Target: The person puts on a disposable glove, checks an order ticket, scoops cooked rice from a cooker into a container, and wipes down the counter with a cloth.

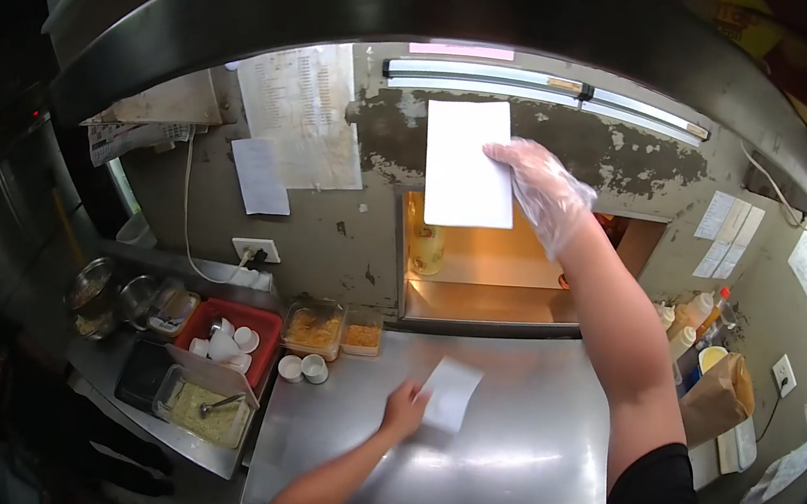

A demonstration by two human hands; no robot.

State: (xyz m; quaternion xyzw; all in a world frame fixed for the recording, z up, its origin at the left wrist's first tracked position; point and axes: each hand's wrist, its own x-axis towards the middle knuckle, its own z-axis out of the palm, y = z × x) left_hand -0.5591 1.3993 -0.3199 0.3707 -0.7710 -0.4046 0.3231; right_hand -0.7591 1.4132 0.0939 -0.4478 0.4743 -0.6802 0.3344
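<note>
2 well-separated hands (pixel 403 410) (pixel 541 180) hold papers (pixel 466 181) (pixel 451 396) by edges

Okay, headcount from my end of the feed: two grips, left (pixel 404 410) and right (pixel 538 178). Two white sheets in them, one lower (pixel 449 396), one upper (pixel 470 164). On the steel bench (pixel 524 418) I get two tubs of orange food (pixel 309 348) and two loose white cups (pixel 315 369). Off to the side: one red tray (pixel 270 341), several more cups in it but too jumbled for me to count, and one spoon (pixel 221 405) in one pale green tub (pixel 162 394). Also two wall sockets (pixel 258 250), two light strips (pixel 490 81), one brown paper bag (pixel 716 401).
</note>
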